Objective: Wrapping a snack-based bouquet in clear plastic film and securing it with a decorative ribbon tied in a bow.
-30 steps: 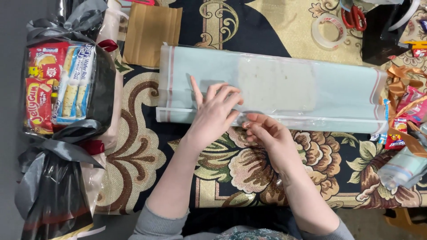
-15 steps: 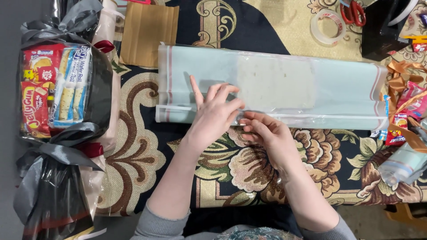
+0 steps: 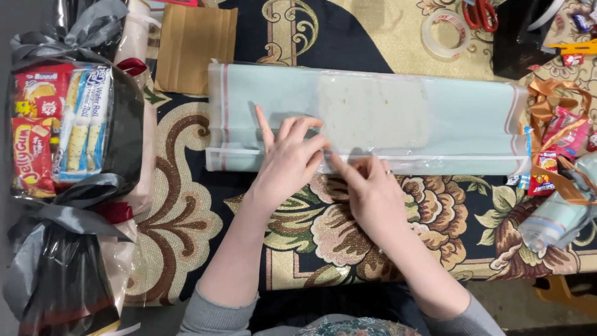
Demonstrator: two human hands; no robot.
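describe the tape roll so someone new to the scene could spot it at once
Start at the long pale blue-green folded sheet under both hands. Look beyond its far edge, towards the right: the clear ring-shaped tape roll lies flat on the patterned cloth, beside red-handled scissors. It is the only see-through hoop there.

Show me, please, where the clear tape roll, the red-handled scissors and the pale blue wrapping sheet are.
clear tape roll [image 3: 445, 31], head view, on its ring.
red-handled scissors [image 3: 479, 12], head view, on a handle.
pale blue wrapping sheet [image 3: 273, 90], head view, on its bare left part.
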